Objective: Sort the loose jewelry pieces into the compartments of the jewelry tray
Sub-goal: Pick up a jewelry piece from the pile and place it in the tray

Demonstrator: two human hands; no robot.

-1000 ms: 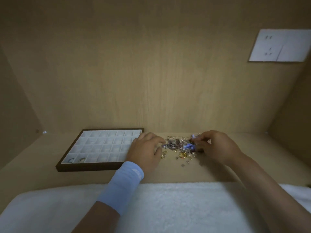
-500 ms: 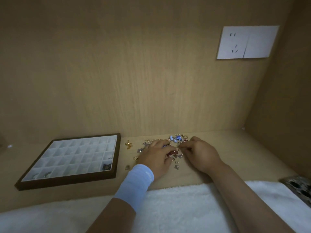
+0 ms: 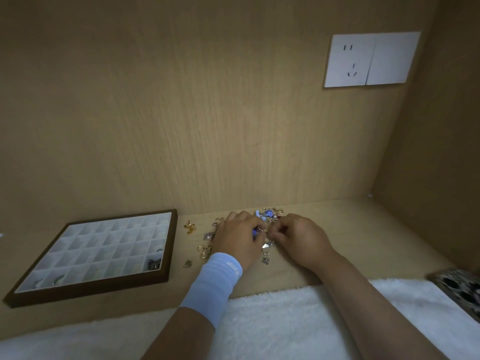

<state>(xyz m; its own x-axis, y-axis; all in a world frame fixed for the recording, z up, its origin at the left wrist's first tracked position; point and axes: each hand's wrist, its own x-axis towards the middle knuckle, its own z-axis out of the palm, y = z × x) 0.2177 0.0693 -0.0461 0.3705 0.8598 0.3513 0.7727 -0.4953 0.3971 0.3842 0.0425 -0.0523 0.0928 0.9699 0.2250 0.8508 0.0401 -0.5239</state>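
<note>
Head view, wooden desk surface (image 3: 363, 242) in a wood-panelled nook; jewelry tray (image 3: 88, 294) at left, brown frame, white grid of compartments, lying flat; most compartments look bare; dark tangled piece (image 3: 153, 263) in the near right corner compartment, a thin item in the one just behind it, too small to name; two small silver bits (image 3: 58, 280) in the near left compartments; loose jewelry pile (image 3: 270, 214) on the desk right of the tray, well apart from it, blue beads, a pearl and gold bits showing behind the hands; left hand (image 3: 239, 240) and right hand (image 3: 301, 240) both palm-down over the pile, fingertips meeting in the middle; both hands have curled fingers pinching a small piece (image 3: 261, 231) between them, bluish tint, type can't tell; blue wristband (image 3: 215, 281) on the left wrist; strays left of the left hand: gold charm (image 3: 189, 227) near the tray's right edge, gold hoops (image 3: 204, 250) just beside the left hand, small dull charm (image 3: 187, 263) nearer the camera; silver bits (image 3: 265, 260) between the two wrists; white fleece cloth (image 3: 272, 320) along the near desk edge under both forearms; white wall socket (image 3: 368, 59) upper right on the back panel; black-and-white patterned object (image 3: 459, 287) at the right edge, cropped, can't identify
</note>
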